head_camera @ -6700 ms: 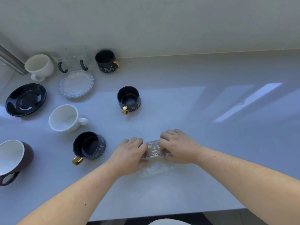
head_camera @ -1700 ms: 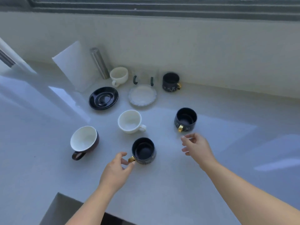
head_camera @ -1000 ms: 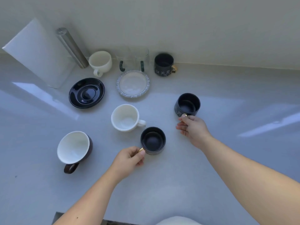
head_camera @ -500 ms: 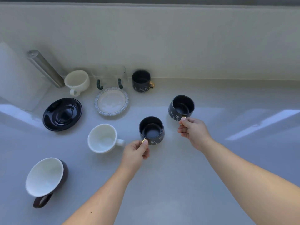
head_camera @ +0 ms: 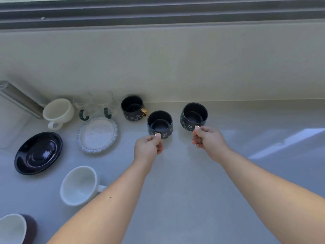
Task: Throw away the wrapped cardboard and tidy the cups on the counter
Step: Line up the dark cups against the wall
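Note:
Two black cat-print cups with gold handles are held near the back wall. My left hand (head_camera: 147,147) pinches the handle of the left black cup (head_camera: 159,124). My right hand (head_camera: 208,140) pinches the handle of the right black cup (head_camera: 194,116). A third matching black cup (head_camera: 132,108) stands against the wall just left of them. Whether the two held cups touch the counter (head_camera: 193,182) I cannot tell. No wrapped cardboard is in view.
Left of the black cups are two glass cups with green handles (head_camera: 94,106), a cream cup (head_camera: 59,111), a pale saucer (head_camera: 97,134), a black saucer (head_camera: 37,153), a white cup (head_camera: 79,185), a brown-and-white mug (head_camera: 15,229) and a steel cylinder (head_camera: 21,99).
Both hands took hold of a black cup by its handle and carried the two cups back toward the wall, beside the third black cup. The wrapped cardboard seen earliest is gone from view.

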